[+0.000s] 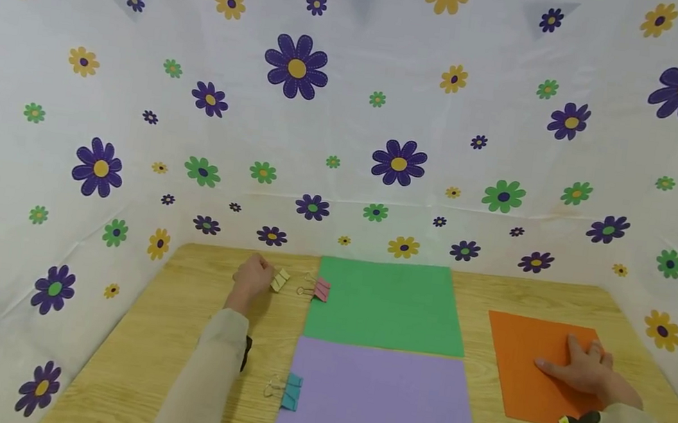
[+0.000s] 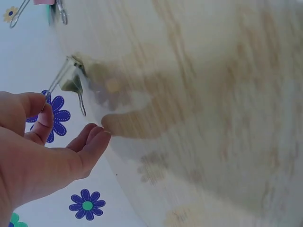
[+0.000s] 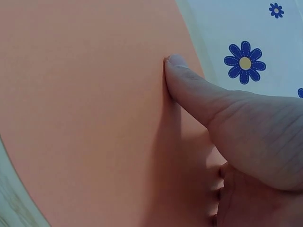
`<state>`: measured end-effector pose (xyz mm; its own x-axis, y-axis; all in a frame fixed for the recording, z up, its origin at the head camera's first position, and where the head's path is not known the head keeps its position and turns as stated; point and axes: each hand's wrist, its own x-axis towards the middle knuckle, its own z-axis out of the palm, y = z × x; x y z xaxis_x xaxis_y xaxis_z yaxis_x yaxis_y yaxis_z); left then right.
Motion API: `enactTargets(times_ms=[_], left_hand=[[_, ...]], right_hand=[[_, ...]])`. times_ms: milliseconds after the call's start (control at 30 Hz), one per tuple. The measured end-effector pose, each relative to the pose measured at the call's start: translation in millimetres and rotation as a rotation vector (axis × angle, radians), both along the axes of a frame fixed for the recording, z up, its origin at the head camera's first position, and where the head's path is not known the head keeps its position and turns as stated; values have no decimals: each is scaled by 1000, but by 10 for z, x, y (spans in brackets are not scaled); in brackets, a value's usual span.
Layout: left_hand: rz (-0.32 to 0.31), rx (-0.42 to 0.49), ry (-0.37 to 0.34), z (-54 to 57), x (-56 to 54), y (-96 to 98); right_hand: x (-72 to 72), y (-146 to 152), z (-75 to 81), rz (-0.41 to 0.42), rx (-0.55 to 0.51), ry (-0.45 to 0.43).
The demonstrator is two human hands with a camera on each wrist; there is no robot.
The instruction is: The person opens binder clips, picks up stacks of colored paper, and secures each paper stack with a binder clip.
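At the back left of the table, my left hand point(image 1: 253, 276) pinches a yellow binder clip point(image 1: 279, 280). In the left wrist view, thumb and index finger hold one wire handle of that binder clip point(image 2: 71, 84), and the other fingers extend beneath it. My right hand point(image 1: 586, 369) rests on a sheet of orange paper point(image 1: 521, 379) with the fingers spread. The right wrist view has the thumb of the right hand point(image 3: 246, 127) touching the orange paper point(image 3: 85, 104); the other fingertips are mostly hidden.
A green sheet point(image 1: 387, 308) lies at the back middle, with a pink binder clip point(image 1: 321, 290) at its left edge. In front lies a purple sheet point(image 1: 380, 404), with a teal binder clip point(image 1: 292, 392) on its left edge. Flower-printed cloth point(image 1: 348, 129) surrounds the wooden table point(image 1: 128, 355).
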<state>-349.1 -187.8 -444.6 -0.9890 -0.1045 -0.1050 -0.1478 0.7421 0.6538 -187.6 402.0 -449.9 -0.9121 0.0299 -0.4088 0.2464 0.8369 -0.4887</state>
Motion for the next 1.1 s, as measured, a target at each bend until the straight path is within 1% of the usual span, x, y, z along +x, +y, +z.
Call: enactTargets(times_ms=[200, 300, 367, 533, 600, 700, 833, 933, 1033, 1067, 1100], left_hand=[[44, 101, 26, 21, 17, -70], [84, 185, 6, 32, 31, -109], [114, 298, -23, 42, 41, -127], [189, 615, -114, 48, 72, -146], [214, 709, -143, 59, 87, -145], [243, 815, -171, 93, 113, -131], [259, 945, -197, 171, 186, -105], [259, 1076, -205, 225, 258, -94], [256, 1194, -195, 250, 329, -84], [250, 1224, -193, 250, 352, -78], [241, 1233, -189, 244, 376, -71]], right_hand=[[-17, 21, 10, 25, 39, 40], [-35, 24, 22, 34, 52, 62], [-46, 25, 33, 35, 48, 66], [-65, 41, 28, 23, 23, 48], [-72, 49, 27, 19, 17, 42], [-80, 51, 49, 19, 32, 42], [-99, 40, 106, 18, 54, 39], [-121, 25, 159, 17, 69, 33], [-139, 16, 205, 15, 87, 27], [-144, 15, 214, 12, 95, 27], [-149, 16, 222, 5, 101, 26]])
